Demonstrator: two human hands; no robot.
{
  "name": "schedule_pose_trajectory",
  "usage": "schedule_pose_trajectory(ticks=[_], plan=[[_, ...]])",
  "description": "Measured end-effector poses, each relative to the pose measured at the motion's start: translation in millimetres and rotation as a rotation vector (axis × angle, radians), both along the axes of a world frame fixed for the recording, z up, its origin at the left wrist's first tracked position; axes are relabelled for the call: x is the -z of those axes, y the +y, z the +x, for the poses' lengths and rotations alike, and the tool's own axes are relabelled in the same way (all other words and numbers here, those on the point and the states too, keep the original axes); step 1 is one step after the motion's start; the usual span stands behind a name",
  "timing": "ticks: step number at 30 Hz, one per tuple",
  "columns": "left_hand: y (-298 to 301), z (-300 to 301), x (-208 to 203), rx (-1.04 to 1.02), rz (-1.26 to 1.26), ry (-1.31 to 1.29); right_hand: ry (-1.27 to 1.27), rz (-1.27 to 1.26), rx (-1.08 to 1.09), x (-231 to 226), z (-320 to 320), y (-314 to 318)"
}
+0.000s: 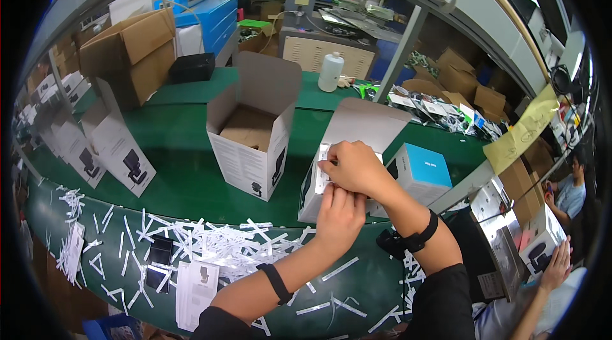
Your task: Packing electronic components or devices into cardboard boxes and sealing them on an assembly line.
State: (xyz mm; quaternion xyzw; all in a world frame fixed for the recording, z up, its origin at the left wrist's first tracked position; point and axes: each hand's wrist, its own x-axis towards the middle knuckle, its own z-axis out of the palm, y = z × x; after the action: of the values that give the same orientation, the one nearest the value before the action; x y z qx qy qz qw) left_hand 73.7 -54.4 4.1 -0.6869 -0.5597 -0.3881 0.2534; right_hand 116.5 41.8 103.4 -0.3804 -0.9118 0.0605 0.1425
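Both of my hands meet at the open top of a white carton [310,203] with its grey lid flap [368,120] raised behind. My left hand [341,219] has its fingers curled over the near rim. Above it, my right hand [357,166] is closed, with its thumb at a white printed piece [323,164] in the opening. What the right fingers hold, if anything, is hidden. To the left stands another open white carton [245,168] with brown cardboard inside. Right of my hands sits a closed carton with a blue top [427,162].
White paper strips [217,244] litter the bench's near side, around a stack of leaflets [196,295] and a black object [159,257]. More white cartons [131,158] stand at left. A bottle [331,72] is behind. A co-worker's hand [559,265] touches a carton at right.
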Motion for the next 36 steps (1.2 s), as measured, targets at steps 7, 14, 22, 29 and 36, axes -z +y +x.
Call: schedule_pose_trajectory(ticks=[7,14,22,29,36], plan=[[4.1,7.1,27.5,0.103,0.031,-0.008,0.153,-0.174,-0.388,-12.9,-44.7,-24.5],[-3.2,-3.8,-5.5,0.028,-0.123,-0.055,0.011,0.316,0.182,-120.0,22.2,14.4],[18.0,-24.1,-38.0,0.43,-0.084,-1.29,-0.056,0.02,-0.327,-50.6,115.5,-10.0],[10.6,-37.4,-35.7,0.395,-0.3,-0.835,0.145,0.026,-0.283,-40.3,125.6,14.2],[1.1,-36.5,-52.7,0.311,-0.403,-0.72,0.125,0.188,-0.516,-18.1,119.2,17.9]])
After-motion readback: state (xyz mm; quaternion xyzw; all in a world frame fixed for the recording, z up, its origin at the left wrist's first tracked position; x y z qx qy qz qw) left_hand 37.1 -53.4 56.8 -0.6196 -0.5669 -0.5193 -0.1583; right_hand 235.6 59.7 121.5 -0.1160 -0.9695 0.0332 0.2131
